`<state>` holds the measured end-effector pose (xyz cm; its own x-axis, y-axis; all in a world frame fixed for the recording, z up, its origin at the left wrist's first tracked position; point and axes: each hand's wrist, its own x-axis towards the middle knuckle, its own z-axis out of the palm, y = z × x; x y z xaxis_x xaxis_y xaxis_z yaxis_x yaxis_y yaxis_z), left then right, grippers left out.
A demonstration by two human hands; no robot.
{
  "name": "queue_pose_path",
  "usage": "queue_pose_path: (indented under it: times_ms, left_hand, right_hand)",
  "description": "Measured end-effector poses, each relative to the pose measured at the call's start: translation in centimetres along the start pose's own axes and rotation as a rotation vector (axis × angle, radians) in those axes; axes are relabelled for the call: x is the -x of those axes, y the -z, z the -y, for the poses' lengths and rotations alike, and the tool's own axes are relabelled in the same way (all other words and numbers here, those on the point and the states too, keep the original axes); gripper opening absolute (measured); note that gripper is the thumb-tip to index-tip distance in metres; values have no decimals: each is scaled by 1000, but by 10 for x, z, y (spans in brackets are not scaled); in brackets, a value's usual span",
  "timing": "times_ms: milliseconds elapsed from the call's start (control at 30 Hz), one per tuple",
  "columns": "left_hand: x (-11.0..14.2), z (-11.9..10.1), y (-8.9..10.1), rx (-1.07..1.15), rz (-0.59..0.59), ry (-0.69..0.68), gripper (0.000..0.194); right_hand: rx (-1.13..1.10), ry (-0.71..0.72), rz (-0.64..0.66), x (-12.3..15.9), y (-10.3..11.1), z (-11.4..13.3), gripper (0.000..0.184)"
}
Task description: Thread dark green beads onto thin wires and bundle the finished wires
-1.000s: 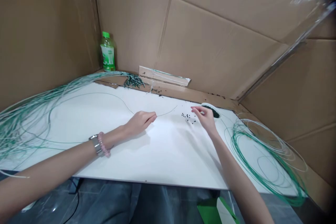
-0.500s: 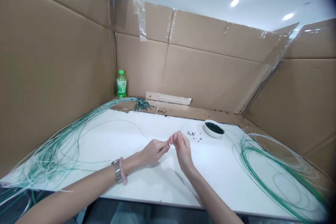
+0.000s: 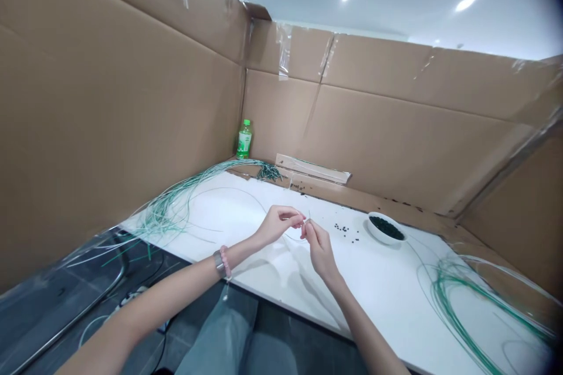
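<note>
My left hand (image 3: 279, 225) and my right hand (image 3: 319, 249) meet at the fingertips above the white table top (image 3: 373, 287), pinching a thin wire (image 3: 229, 191). The wire arcs away to the left, and a short tip of it stands up between my fingers. Whether a bead is on it is too small to tell. Loose dark beads (image 3: 341, 228) lie just right of my right hand. Beyond them stands a white bowl (image 3: 385, 238) filled with dark beads.
A long bundle of green-and-white wires (image 3: 167, 214) spills over the table's left end, and a green wire coil (image 3: 466, 304) lies at right. Cardboard walls (image 3: 373, 129) surround the table. A green-capped bottle (image 3: 244, 139) and a heap of short wire pieces (image 3: 269, 172) stand at the back.
My hands have come together from apart, with my right hand leaving the loose beads. The view has tilted upward, showing more ceiling and cardboard, and the table sits lower and further right.
</note>
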<state>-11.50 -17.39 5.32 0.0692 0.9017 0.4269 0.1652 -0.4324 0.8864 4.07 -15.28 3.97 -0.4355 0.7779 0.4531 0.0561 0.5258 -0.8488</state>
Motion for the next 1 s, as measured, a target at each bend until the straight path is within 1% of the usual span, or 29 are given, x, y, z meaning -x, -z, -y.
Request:
queue_pose_path:
  times_ms: [100, 200, 400, 533, 633, 733, 900, 1000]
  left_hand:
    - [8, -5, -4, 26, -8, 13, 25]
    - [11, -9, -6, 39, 14, 7, 24]
    - [9, -8, -7, 34, 36, 34, 20]
    - [4, -6, -6, 45, 31, 75, 19]
    - [1, -6, -7, 63, 45, 100, 20]
    - [-3, -6, -12, 89, 42, 110, 25]
    - [-9, -6, -28, 117, 24, 117, 35]
    - [-17, -7, -32, 109, 81, 115, 36]
  right_hand:
    - [70, 5, 70, 4, 5, 7, 30]
    - [124, 4, 107, 8, 7, 10, 30]
    - [191, -2, 143, 11, 13, 10, 30]
    - [213, -3, 137, 10, 21, 9, 29]
    - [204, -7, 90, 13, 24, 9, 29]
    - [182, -17, -13, 16, 22, 8, 29]
    - [146, -39, -184, 17, 21, 7, 29]
    - [141, -51, -270, 18, 26, 7, 28]
